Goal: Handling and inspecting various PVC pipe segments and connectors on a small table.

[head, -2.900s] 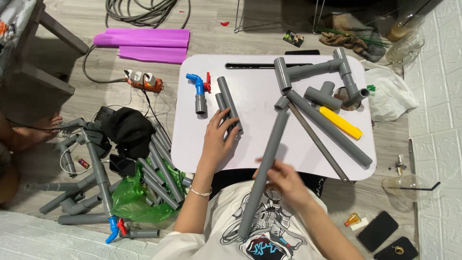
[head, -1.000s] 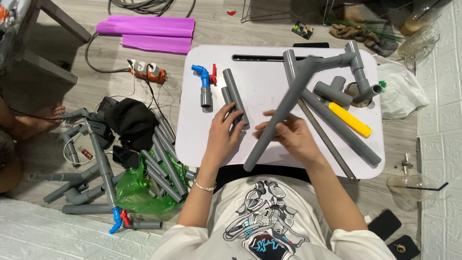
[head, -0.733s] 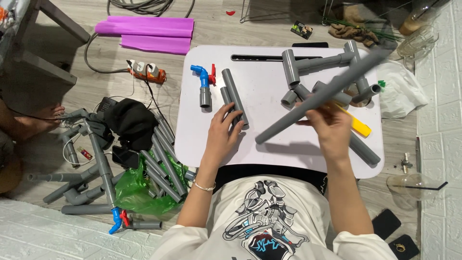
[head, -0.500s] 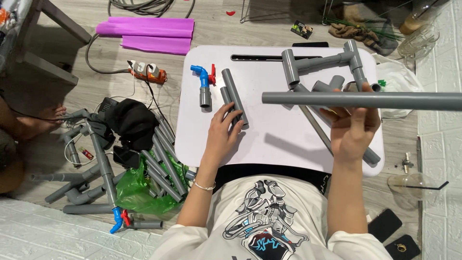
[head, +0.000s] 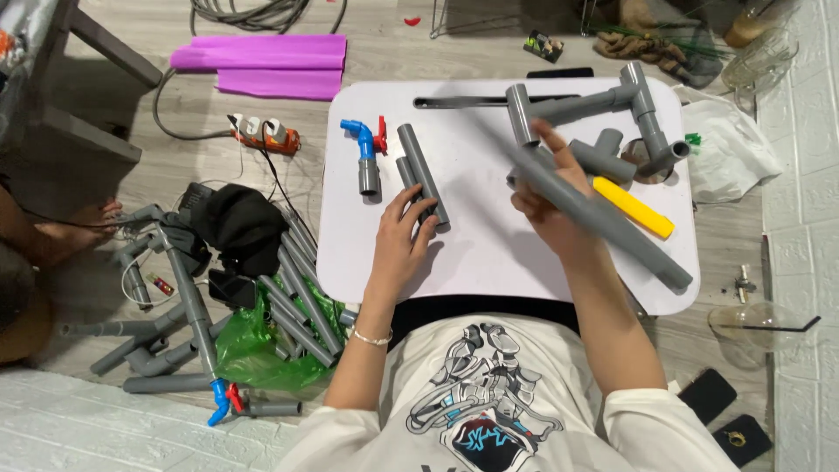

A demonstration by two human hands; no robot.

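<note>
On the white table (head: 489,253), my left hand (head: 400,240) lies flat with its fingertips touching two short grey pipes (head: 421,175). My right hand (head: 551,199) grips a long grey pipe (head: 629,238), which runs diagonally from the table's middle to its near right corner. The pipe's far end is blurred. A grey pipe assembly with tee joints (head: 612,98) lies at the back right. Beside the long pipe lies a yellow bar (head: 634,208). A blue valve with a red handle on a short pipe (head: 366,156) stands left of the short pipes.
On the floor to the left lie a green bag with several grey pipes (head: 288,315), a joined pipe frame (head: 170,293), a black cloth (head: 238,223), an orange power strip (head: 264,135) and purple rolls (head: 262,63). Another person's foot (head: 70,232) is far left. A glass (head: 743,328) and phones (head: 710,393) sit right.
My right hand lifted the long pipe off my lap, swung it up level over the table's right side, and now holds it slanted down there. My left hand stayed on the short pipes.
</note>
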